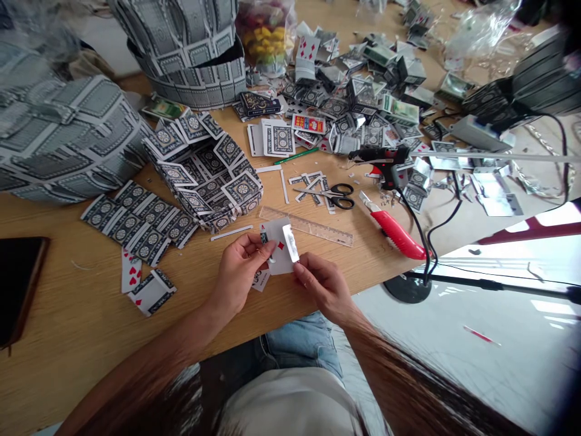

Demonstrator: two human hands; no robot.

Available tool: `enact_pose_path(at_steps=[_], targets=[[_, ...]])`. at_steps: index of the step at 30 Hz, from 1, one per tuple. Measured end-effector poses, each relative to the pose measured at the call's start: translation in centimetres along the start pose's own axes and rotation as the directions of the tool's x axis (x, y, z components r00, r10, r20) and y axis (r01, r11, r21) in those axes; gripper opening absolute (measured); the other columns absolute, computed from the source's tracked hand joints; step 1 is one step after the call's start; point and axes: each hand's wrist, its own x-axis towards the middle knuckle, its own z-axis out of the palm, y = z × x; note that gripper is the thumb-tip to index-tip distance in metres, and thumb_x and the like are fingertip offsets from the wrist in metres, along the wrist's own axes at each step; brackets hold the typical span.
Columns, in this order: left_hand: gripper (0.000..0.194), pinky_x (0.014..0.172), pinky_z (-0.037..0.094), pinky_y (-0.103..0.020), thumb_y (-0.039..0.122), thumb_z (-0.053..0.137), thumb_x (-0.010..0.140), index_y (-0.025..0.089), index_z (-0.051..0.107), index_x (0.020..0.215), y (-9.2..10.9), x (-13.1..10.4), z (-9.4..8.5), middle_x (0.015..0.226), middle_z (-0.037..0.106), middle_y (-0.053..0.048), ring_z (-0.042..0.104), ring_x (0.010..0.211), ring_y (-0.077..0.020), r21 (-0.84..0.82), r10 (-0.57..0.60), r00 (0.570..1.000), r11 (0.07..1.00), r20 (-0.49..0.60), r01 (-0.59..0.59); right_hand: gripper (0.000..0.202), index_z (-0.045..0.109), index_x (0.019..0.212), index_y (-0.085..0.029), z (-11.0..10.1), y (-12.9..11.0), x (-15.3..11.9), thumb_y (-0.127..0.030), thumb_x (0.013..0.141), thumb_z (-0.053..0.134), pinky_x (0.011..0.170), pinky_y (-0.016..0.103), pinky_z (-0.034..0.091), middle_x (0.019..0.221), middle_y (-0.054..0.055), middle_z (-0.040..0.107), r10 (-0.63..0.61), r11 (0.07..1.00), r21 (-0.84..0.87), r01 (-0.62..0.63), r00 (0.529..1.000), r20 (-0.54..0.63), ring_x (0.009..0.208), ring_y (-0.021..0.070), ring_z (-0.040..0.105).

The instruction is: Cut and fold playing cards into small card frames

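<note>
A white playing card with a red diamond is held between both hands near the table's front edge, its side edges bent. My left hand pinches its left side, the thumb lying on the face. At the lower right corner, the fingers of my right hand close on the card. Part of another card shows below it, beside my left fingers. A clear ruler lies just beyond the hands. To the left is an open basket of folded cards, with a woven card strip next to it.
Black-handled scissors, a red cutter and a black glue gun with a trailing cable lie to the right. Folded cards heap up behind. Large woven card pieces stand at the left, above a dark tablet.
</note>
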Motion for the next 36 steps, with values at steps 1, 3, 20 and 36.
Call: enact_pose_path(at_steps=[1, 3, 20, 36], targets=[[0.035, 0.06, 0.051, -0.018, 0.038, 0.086, 0.064, 0.015, 0.065, 0.08, 0.0, 0.0, 0.0, 0.075, 0.071, 0.0, 0.063, 0.066, -0.0098, 0.0, -0.001, 1.0, 1.0, -0.003, 0.001, 0.034, 0.053, 0.071, -0.018, 0.0, 0.0, 0.0, -0.038, 0.099, 0.048, 0.055, 0.023, 0.031, 0.063, -0.004, 0.049, -0.005, 1.0, -0.006, 0.005, 1.0, 0.006, 0.059, 0.0086, 0.042], [0.035, 0.06, 0.051, -0.018, 0.038, 0.086, 0.063, 0.015, 0.065, 0.079, 0.0, 0.0, -0.1, 0.075, 0.071, 0.0, 0.064, 0.066, -0.0099, -0.009, -0.008, 1.0, 1.0, -0.003, 0.008, 0.034, 0.053, 0.071, -0.018, -0.1, 0.0, 0.0, -0.038, 0.099, 0.048, 0.056, 0.023, 0.032, 0.063, -0.004, 0.049, -0.011, 1.0, -0.014, 0.011, 1.0, 0.016, 0.059, 0.0087, 0.043], [0.04, 0.049, 0.045, -0.016, 0.036, 0.09, 0.053, 0.016, 0.06, 0.07, 0.5, -0.2, 0.1, 0.065, 0.069, 0.002, 0.058, 0.054, -0.0075, -0.006, -0.128, 0.992, 0.992, -0.019, 0.128, 0.039, 0.056, 0.128, -0.013, -3.2, 0.7, 0.2, -0.008, 0.09, 0.055, 0.09, 0.033, 0.054, 0.113, 0.012, 0.07, -0.703, 0.316, -0.679, 0.663, 0.644, 0.302, 0.11, 0.0194, 0.063], [0.037, 0.088, 0.056, -0.034, 0.033, 0.062, 0.091, 0.017, 0.057, 0.124, -0.2, -0.7, -1.0, 0.115, 0.068, -0.011, 0.067, 0.101, -0.0214, 0.742, 0.431, 0.726, 0.169, 0.536, -0.649, 0.032, 0.07, 0.112, -0.019, -5.5, 2.2, -0.2, -0.01, 0.096, 0.043, 0.071, 0.024, 0.058, 0.101, 0.007, 0.076, -0.72, 0.09, -0.773, 0.628, 0.577, 0.386, 0.095, 0.016, 0.071]])
